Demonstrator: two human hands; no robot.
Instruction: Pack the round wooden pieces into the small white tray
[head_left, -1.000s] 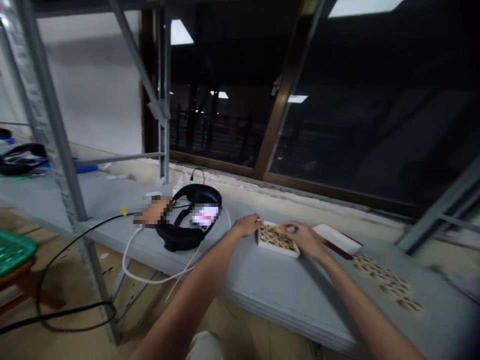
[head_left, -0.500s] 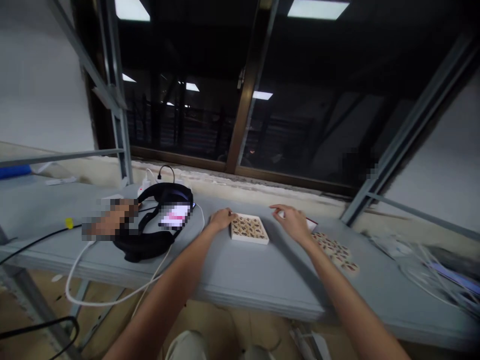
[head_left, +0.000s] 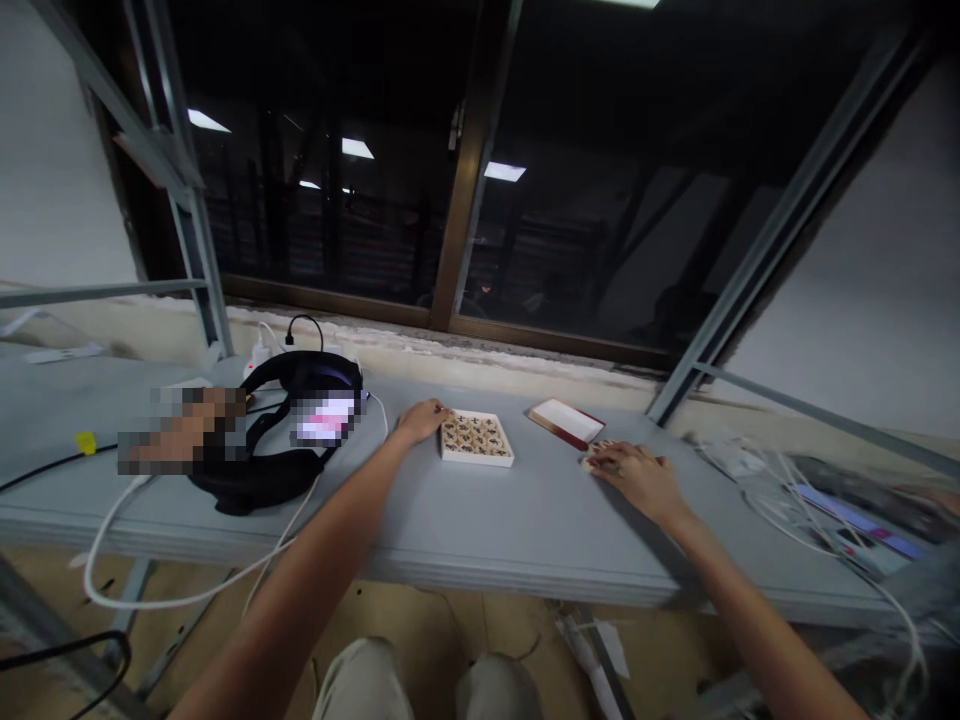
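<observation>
A shallow white box [head_left: 480, 460] with rows of round Chinese chess pieces [head_left: 474, 432] in it lies on the grey table. My left hand [head_left: 420, 420] is closed at the box's far left corner, thumb and fingers on its edge. To the right, my right hand [head_left: 641, 480] is palm down over a loose group of Chinese chess pieces [head_left: 589, 463]. Its fingers are apart and reach onto the pieces at the group's left side. Most of that group is hidden beneath the hand. A box lid [head_left: 566, 420], white inside with a red edge, rests just behind.
A black headset [head_left: 277, 470] and a lit phone [head_left: 326, 418] are on the left, with white cables around them. Another person's hand [head_left: 187, 430], partly pixelated, is beside the headset. Cables and a device [head_left: 855, 520] lie at far right. A window stands behind.
My right hand has moved right, from above the lid onto the loose pieces, and the lid now shows. My left hand stays at the box. The whole view has shifted.
</observation>
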